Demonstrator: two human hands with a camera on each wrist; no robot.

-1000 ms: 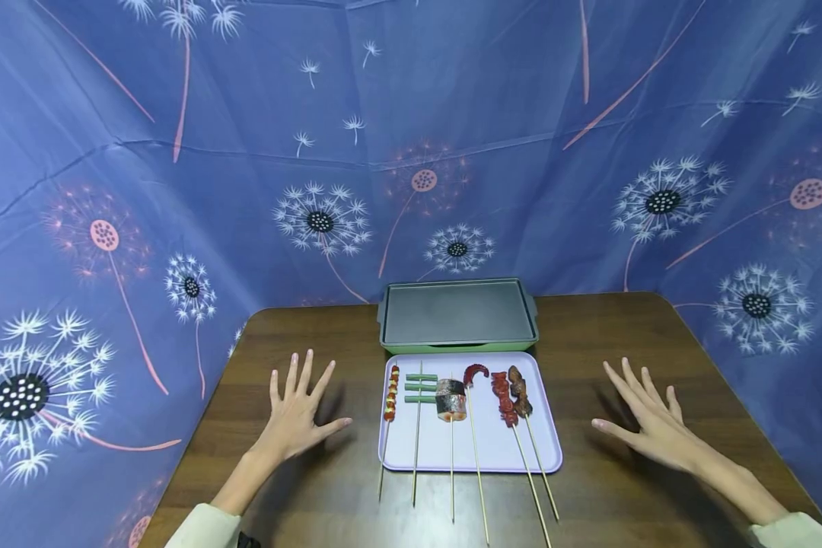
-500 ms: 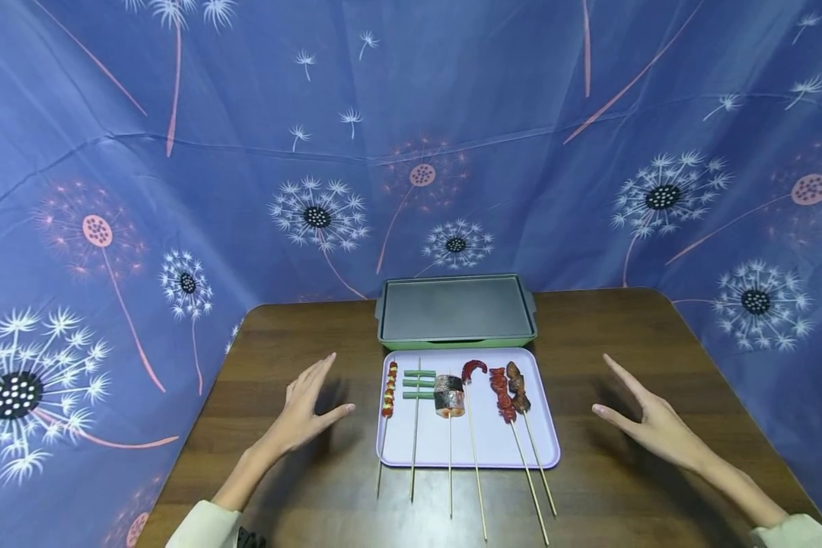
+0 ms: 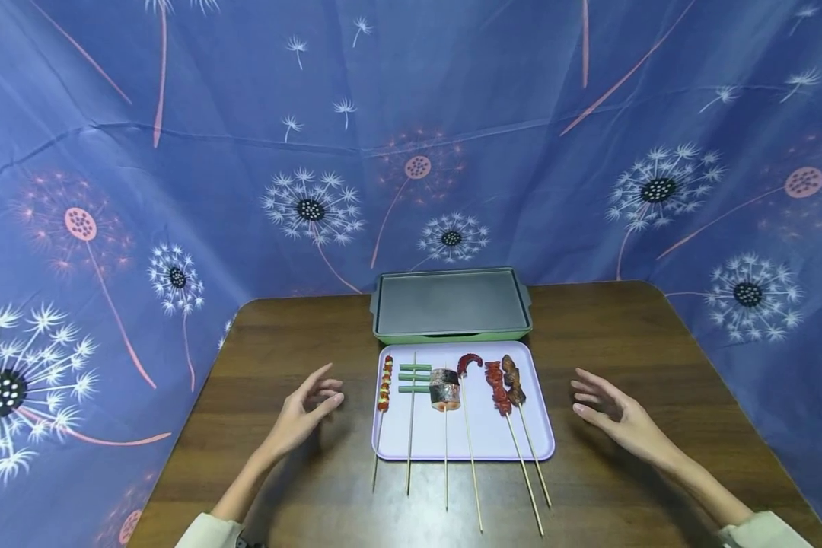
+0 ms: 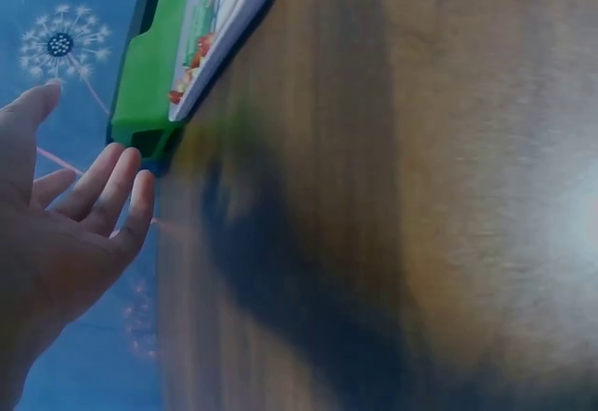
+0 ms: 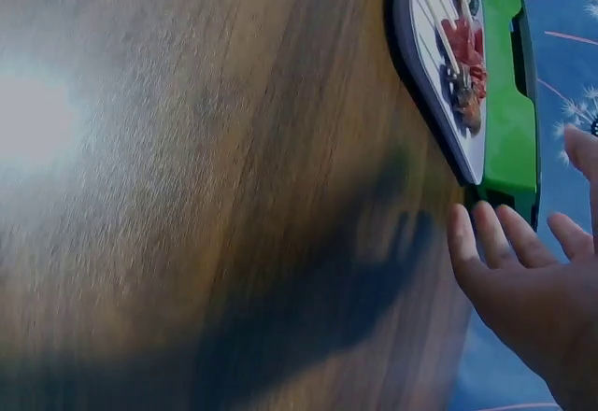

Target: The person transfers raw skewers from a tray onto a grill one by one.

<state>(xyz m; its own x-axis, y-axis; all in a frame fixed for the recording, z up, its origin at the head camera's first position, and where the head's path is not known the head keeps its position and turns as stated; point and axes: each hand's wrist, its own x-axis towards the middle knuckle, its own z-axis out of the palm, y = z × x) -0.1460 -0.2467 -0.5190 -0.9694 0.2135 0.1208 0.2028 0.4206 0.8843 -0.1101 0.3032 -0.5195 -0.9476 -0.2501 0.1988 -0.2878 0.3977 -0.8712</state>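
My left hand point(image 3: 303, 411) hovers over the table left of a pale lilac tray point(image 3: 479, 445), its fingers relaxed and empty. Opposite, my right hand point(image 3: 619, 418) hangs to the tray's right, loosely bent and holding nothing. Across the tray lie several skewers, their sticks poking over its front edge: a red-and-yellow skewer point(image 3: 385, 384), a skewer of green stalks point(image 3: 414, 378), a chunky fish-like skewer point(image 3: 445, 390), a curled red tentacle skewer point(image 3: 468, 364), a red meat skewer point(image 3: 498, 387) and a brown meat skewer point(image 3: 512, 379).
Behind the tray stands a green griddle point(image 3: 452, 304) with a dark flat plate and side handles. A blue dandelion-print cloth point(image 3: 520, 175) hangs around the back and sides of the brown wooden table point(image 3: 301, 327).
Both hands have gone from spread fingers to relaxed, slightly bent ones, turning palms inward. The right hand has come a little closer to the tray. The head view has shifted slightly.
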